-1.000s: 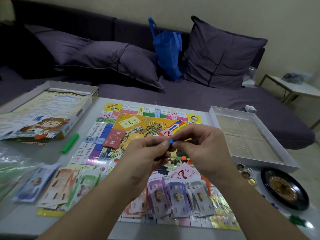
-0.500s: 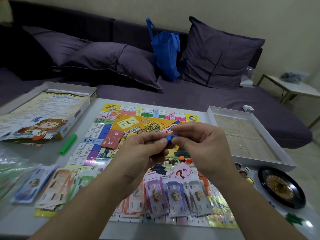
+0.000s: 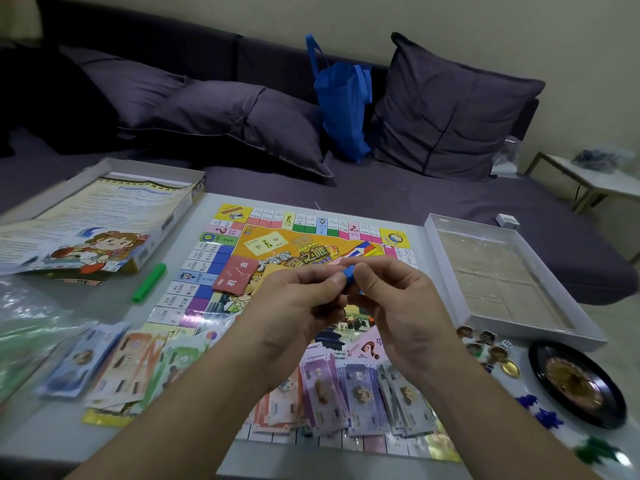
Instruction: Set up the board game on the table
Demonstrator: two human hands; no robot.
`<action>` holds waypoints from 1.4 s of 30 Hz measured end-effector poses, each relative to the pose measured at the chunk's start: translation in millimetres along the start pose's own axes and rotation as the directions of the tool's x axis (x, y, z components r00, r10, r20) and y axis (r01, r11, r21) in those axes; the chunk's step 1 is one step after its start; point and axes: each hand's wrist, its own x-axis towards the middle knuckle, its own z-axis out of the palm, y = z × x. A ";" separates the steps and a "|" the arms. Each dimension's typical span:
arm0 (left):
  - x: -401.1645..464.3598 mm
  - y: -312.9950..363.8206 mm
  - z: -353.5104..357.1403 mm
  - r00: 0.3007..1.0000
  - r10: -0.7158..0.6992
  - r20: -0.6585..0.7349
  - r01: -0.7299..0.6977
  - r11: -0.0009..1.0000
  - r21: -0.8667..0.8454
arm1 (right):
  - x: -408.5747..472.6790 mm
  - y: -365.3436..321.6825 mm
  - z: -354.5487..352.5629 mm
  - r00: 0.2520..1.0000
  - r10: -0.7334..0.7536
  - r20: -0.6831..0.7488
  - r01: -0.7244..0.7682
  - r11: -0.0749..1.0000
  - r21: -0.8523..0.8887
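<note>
Your left hand [image 3: 294, 306] and right hand [image 3: 391, 303] both pinch the blue piece [image 3: 349, 276] between fingers. Likely light, stiff, slippery plastic. Keep hold of its flat sides.

Small blue piece [image 3: 349, 276] mostly hidden between pinching fingertips; shape cannot be told. Board centre [image 3: 311, 258] covered by both hands. Green plastic bag [image 3: 24, 327] blurred, cut off at left edge.

Blue piece [image 3: 349, 274], green stick [image 3: 149, 283], multicoloured board [image 3: 221, 268], purple cushions [image 3: 446, 109], blue bag [image 3: 343, 109]
</note>
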 end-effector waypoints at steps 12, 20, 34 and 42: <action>-0.2 -2.2 -0.9 0.996 -0.062 -0.066 0.055 0.994 -0.100 | -3.6 4.7 7.6 0.984 -0.175 -0.001 0.165 0.926 -0.338; 9.3 -5.1 -1.0 0.976 -0.156 -0.151 0.161 0.987 0.022 | 0.8 -12.5 -10.8 0.993 -0.117 0.019 0.116 0.923 -0.366; 17.6 -5.2 -4.5 0.969 -0.152 -0.194 0.169 0.983 0.070 | 62.6 41.9 -79.2 0.968 -0.022 -0.252 -0.226 0.368 -0.902; 19.5 -5.5 -14.2 0.965 -0.182 -0.189 0.183 0.983 -0.011 | 71.1 60.5 -71.9 0.987 -0.022 -0.158 -0.159 -0.032 -0.987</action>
